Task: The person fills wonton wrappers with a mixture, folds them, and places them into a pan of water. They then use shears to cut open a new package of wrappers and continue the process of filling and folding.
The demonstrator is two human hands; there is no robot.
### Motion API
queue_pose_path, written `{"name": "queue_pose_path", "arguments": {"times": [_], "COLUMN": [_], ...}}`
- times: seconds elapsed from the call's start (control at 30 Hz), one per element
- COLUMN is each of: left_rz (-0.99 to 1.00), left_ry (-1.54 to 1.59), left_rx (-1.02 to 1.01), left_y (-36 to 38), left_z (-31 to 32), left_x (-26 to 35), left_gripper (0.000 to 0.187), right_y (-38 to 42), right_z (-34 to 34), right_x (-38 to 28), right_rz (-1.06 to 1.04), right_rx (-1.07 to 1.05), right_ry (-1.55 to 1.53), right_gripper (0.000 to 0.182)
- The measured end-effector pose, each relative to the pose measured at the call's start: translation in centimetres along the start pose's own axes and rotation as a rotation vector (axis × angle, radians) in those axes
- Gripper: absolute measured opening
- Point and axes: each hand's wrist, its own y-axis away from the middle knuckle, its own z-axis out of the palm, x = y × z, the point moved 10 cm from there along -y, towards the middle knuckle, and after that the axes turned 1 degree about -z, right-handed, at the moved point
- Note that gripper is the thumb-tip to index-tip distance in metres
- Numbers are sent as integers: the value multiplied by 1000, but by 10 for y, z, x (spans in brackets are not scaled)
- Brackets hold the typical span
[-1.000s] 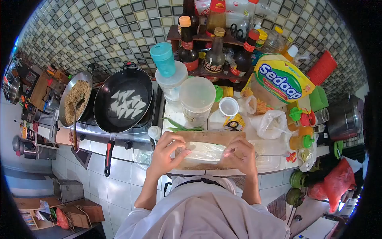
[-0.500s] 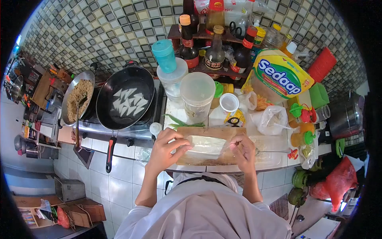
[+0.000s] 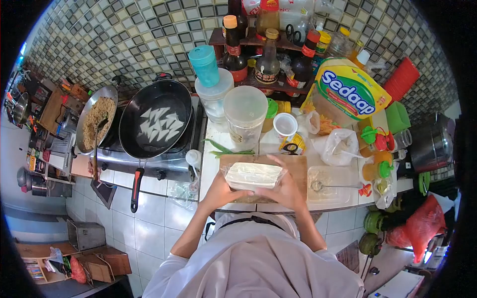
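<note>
A pale, creamy block wrapped in clear plastic [image 3: 255,175] is held over the wooden cutting board [image 3: 295,166]; fine lines run along its side. What it is made of I cannot make out. My left hand [image 3: 220,191] is closed round its left end, fingers partly under it. At the right end my right hand [image 3: 288,187] grips it, fingers behind and thumb at the front. To the right of the board a clear plastic tray [image 3: 325,198] holds a spoon [image 3: 338,186] and some pale residue. Green leaves or pods [image 3: 221,147] lie behind the board.
On the stove at left stand a black frying pan [image 3: 136,111] with pale pointed shapes showing in it and a pan of brown crumbly food [image 3: 102,116]. Clear canisters [image 3: 245,116], a Sedaap pack [image 3: 345,94], scissors [image 3: 293,149] and sauce bottles [image 3: 268,62] crowd the back.
The wrapped block has been raised and tilted so its layered side shows. My fingers, pinching at its ends before, are now round it; the tray at right is uncovered.
</note>
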Motion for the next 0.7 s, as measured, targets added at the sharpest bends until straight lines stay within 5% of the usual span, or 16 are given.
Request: {"name": "queue_pose_path", "arguments": {"times": [0.13, 0.2, 0.3, 0.4, 0.5, 0.7], "left_rz": [-193, -328, -101, -286, -200, -159], "left_ry": [65, 208, 425, 734, 441, 266], "left_rx": [-34, 161, 223, 85, -85, 62], "left_y": [5, 8, 11, 30, 36, 37], "left_z": [3, -7, -7, 8, 16, -6], "left_x": [-6, -9, -2, 3, 21, 46], "left_gripper": [73, 71, 76, 80, 78, 53], "right_y": [-4, -6, 0, 13, 28, 60], "right_z": [1, -2, 0, -1, 0, 33], "right_x": [3, 35, 41, 62, 47, 80], "right_rz": [-6, 114, 219, 288, 441, 651], "right_rx": [72, 179, 217, 228, 167, -2], "right_ry": [-113, -383, -637, -631, -659, -1023], "right_gripper": [68, 65, 64, 64, 59, 43]}}
